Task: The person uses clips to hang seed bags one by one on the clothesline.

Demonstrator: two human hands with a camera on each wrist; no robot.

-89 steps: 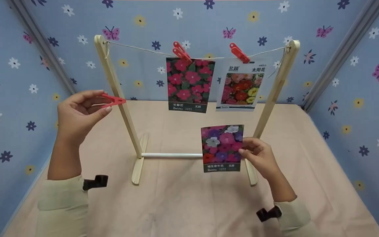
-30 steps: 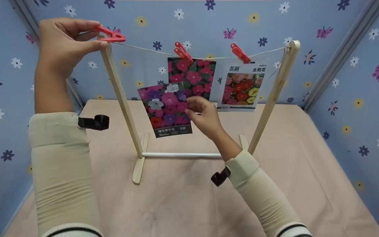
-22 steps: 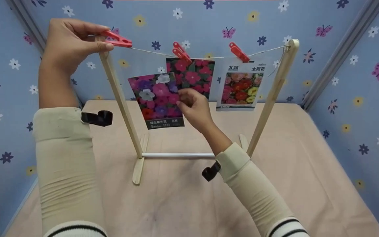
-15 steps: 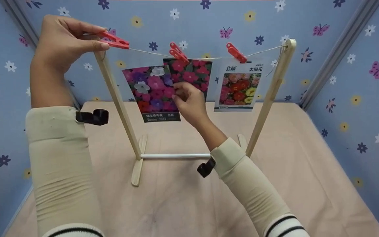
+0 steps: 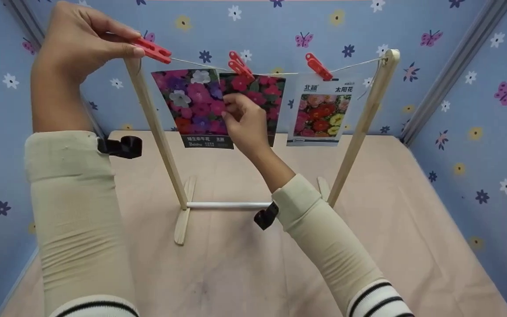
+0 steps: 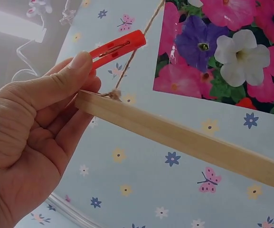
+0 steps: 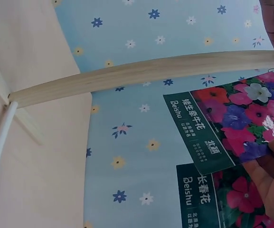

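Observation:
Between thumb and fingers, my left hand [image 5: 77, 44] pinches a red clothespin [image 5: 154, 50] beside the top of the left wooden post [image 5: 152, 114]. In the left wrist view the clothespin [image 6: 120, 47] lies close by the twine [image 6: 129, 66]; whether they touch I cannot tell. My right hand [image 5: 247, 123] holds a seed packet with pink, purple and white flowers [image 5: 196, 105] by its right edge, just below the string [image 5: 192, 64]. That packet's right side overlaps a hanging packet of deep pink flowers [image 5: 271, 94], which my right hand partly covers.
A second red clothespin [image 5: 240, 65] holds the deep pink packet on the string. Another clothespin [image 5: 318, 66] holds a white-bordered packet [image 5: 321, 114] near the right post [image 5: 363, 127]. A white rod [image 5: 227, 205] joins the posts' feet on the pinkish cloth [image 5: 218, 264].
My left hand has risen with the clothespin from the post's side to the string's left end. My right hand has carried its packet up and leftward, from low right to just under the string.

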